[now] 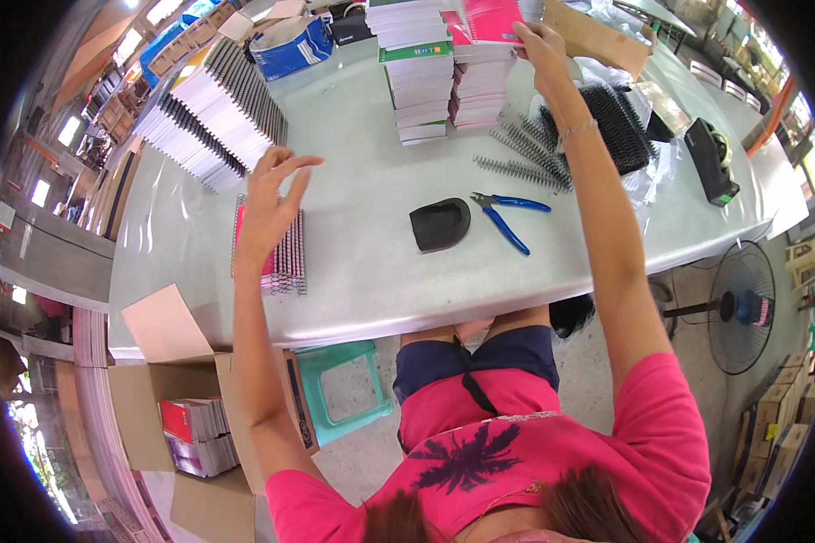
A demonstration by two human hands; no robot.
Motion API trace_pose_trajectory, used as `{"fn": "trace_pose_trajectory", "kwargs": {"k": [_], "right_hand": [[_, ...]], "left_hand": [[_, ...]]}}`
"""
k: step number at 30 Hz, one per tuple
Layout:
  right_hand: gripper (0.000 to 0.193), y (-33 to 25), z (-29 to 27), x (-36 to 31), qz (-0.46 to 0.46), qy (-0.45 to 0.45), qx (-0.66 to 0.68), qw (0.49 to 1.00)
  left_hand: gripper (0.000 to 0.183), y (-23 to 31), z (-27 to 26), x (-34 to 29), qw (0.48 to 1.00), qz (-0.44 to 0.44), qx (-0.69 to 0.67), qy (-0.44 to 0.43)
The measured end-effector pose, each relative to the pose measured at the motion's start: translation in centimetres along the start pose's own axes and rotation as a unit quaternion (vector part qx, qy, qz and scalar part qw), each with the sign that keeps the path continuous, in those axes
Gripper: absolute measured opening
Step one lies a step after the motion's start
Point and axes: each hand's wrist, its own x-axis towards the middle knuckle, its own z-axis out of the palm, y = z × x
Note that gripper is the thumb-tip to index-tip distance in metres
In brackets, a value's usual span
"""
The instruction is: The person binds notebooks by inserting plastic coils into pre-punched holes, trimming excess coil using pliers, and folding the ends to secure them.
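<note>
At the counter's (353, 231) far side, the right hand (543, 56) pinches a pink booklet (493, 22) between fingers atop an uncoiled stack (478, 90). The left hand (272, 195), fingers parted, is over coiled notebooks (287, 253). Work judged partly done: coiled piles (235, 95) stand left; loose coils (525, 156) remain unfitted.

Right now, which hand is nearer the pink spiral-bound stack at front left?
Left. The left hand is right by the spiral-bound stack, overlapping it in view; contact is unclear. The right hand is away across the table, at the pink-covered books.
</note>
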Motion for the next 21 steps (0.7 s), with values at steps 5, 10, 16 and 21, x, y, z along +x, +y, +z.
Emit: {"fn": "trace_pose_trajectory", "kwargs": {"k": [5, 10, 16, 21], "right_hand": [[0.018, -0.7, 0.0, -10.3, -0.044, 0.071, 0.226, 0.970], [0.020, -1.8, 3.2, -22.2, 0.037, -0.004, 0.161, 0.986], [0.018, 1.2, -5.2, -19.1, -0.121, 0.007, -0.144, 0.982], [0.021, 5.7, -22.4, -5.9, -0.133, 0.254, -0.471, 0.834]], "left_hand": [[0.030, 6.3, 4.3, 1.1, 0.981, -0.004, -0.191, 0.041], [0.043, 11.8, 10.2, 1.2, 0.894, -0.089, -0.435, 0.066], [0.029, 10.3, 7.4, -2.5, 0.924, -0.122, -0.363, 0.002], [0.018, 11.2, 2.8, -6.4, 0.990, -0.093, -0.031, -0.105]]}}
